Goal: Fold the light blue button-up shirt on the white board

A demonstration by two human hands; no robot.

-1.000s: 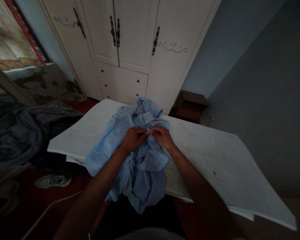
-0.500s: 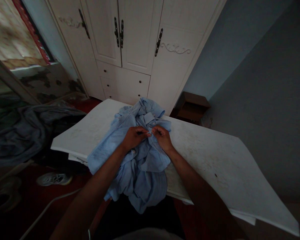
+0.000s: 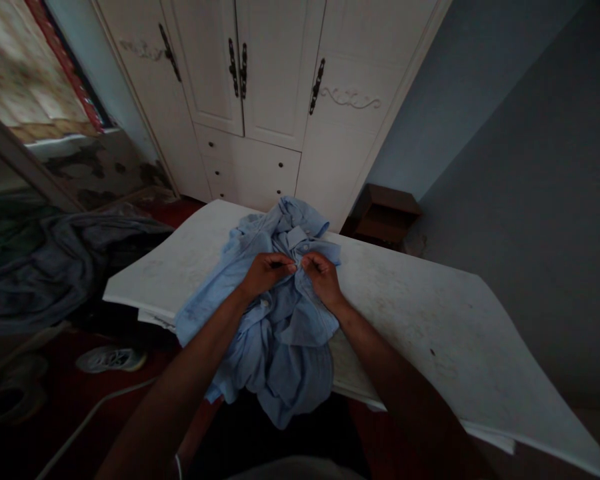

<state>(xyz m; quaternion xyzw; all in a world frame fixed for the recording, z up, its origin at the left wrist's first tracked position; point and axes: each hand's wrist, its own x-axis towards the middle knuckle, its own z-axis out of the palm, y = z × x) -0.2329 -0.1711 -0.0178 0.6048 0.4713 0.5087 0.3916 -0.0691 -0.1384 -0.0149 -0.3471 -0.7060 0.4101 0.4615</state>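
A crumpled light blue shirt (image 3: 275, 333) lies on a white table (image 3: 420, 313), its lower part hanging over the near edge. My left hand (image 3: 265, 273) and my right hand (image 3: 323, 277) meet at the shirt's front just below the collar. Both hands are closed in a pinch on the fabric there, fingertips almost touching each other. What exactly sits between the fingertips is too small to make out.
A white wardrobe (image 3: 280, 87) with drawers stands behind the table. A small brown box (image 3: 383, 213) sits on the floor at its right. Dark cloth (image 3: 45, 267) is heaped at the left, and a light shoe (image 3: 110, 359) lies on the red floor.
Both hands stay pinched on the shirt front and have shifted only slightly closer together. The view has drifted a little.
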